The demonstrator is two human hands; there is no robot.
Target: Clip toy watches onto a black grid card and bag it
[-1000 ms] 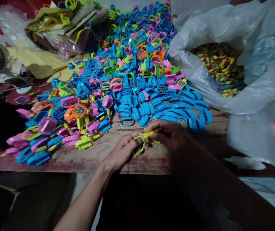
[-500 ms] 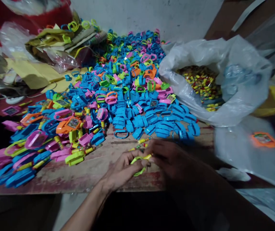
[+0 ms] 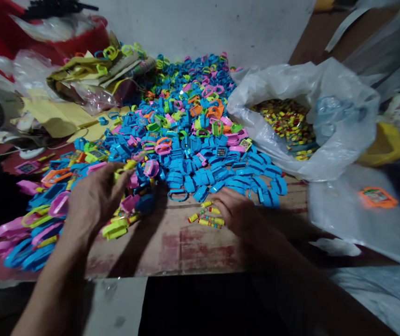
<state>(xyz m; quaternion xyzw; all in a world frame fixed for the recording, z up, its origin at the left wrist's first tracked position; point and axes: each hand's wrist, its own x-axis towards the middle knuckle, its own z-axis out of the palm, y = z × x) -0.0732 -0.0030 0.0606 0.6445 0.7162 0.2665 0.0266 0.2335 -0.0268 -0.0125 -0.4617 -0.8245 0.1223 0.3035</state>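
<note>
Yellow-green plastic watch-like loop (image 3: 118, 173): held in the left hand (image 3: 93, 200) over the near-left part of the heap, with a yellow wrapped stick (image 3: 129, 164) showing just past the fingertips; too blurred to tell if joined.
Left fingers: drawn in close, gripping the loop between thumb and forefinger.
Short yellow-wrapped tubes with coloured beads (image 3: 211, 222): lying in a loose cluster on the middle of the worn wooden counter (image 3: 165, 252), just beside the right hand (image 3: 235, 210).
Right fingers: bent down, tips at the cluster; too shadowed to tell how far open or whether gripping any.
Heap of blue, pink, orange and yellow-green plastic toy watches (image 3: 200, 177): spread from the left front back to the pale wall (image 3: 186, 28).
Translucent white plastic sack (image 3: 338, 161): open at right, holding many yellow-and-red pieces (image 3: 287, 119).
Orange plastic frame-shaped piece (image 3: 378, 197): in front of the sack, on translucent plastic sheeting (image 3: 357, 219).
</note>
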